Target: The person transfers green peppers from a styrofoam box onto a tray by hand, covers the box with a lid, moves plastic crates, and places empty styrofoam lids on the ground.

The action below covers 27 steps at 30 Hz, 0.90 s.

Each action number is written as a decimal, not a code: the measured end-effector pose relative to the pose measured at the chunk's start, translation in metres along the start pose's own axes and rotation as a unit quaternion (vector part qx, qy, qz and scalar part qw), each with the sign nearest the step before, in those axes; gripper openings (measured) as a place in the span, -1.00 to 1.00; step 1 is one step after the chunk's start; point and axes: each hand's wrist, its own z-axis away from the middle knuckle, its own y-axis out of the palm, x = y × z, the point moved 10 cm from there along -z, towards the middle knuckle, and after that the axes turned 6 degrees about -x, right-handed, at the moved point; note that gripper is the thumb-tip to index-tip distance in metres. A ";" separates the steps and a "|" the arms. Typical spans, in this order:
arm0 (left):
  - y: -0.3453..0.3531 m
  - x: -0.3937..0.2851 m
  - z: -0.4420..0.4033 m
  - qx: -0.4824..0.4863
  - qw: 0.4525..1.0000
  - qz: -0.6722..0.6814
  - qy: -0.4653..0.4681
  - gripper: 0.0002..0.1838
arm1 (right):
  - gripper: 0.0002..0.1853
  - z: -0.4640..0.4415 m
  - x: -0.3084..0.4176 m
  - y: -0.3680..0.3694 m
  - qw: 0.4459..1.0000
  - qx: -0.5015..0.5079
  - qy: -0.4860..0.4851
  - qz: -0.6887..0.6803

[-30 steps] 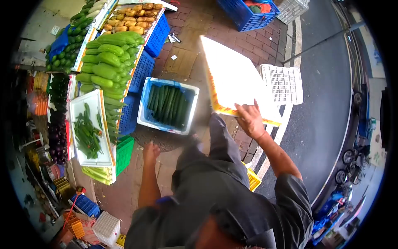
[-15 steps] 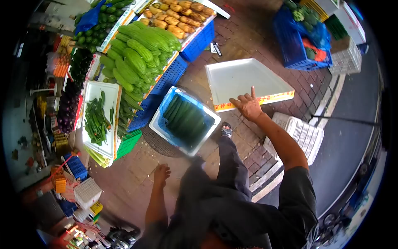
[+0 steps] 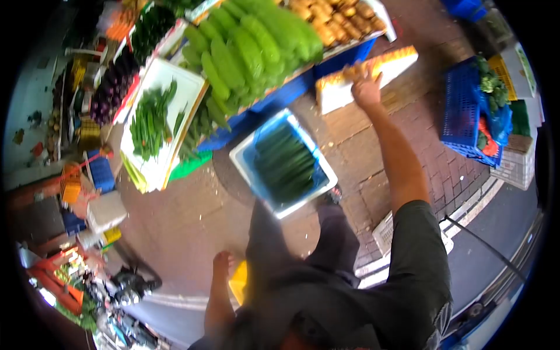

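My right hand (image 3: 366, 90) grips the edge of a white foam box lid (image 3: 344, 98) with yellow-orange printed tape along its side. The lid is tilted up near the front of the vegetable stand. My left hand (image 3: 221, 262) hangs low beside my leg, fingers loosely curled, with nothing visible in it. Between the stand and my feet sits a white foam box (image 3: 245, 166) lined with blue plastic, filled with long dark green cucumbers (image 3: 286, 163).
Pale green gourds (image 3: 251, 46), brown roots (image 3: 341, 23) and a white tray of green peppers (image 3: 154, 119) fill the stand. A blue crate (image 3: 461, 111) of vegetables stands at right. A white crate (image 3: 385, 233) lies partly behind my right arm, near the kerb.
My right hand has moved the foam lid toward the stand and tipped it from lying flat. The view has turned, and a yellow object now shows beside my left hand.
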 end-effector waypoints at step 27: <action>0.379 -0.374 -0.367 0.083 0.699 -0.443 0.555 -0.44 | -0.63 0.561 0.287 0.244 0.483 0.086 0.803 -0.340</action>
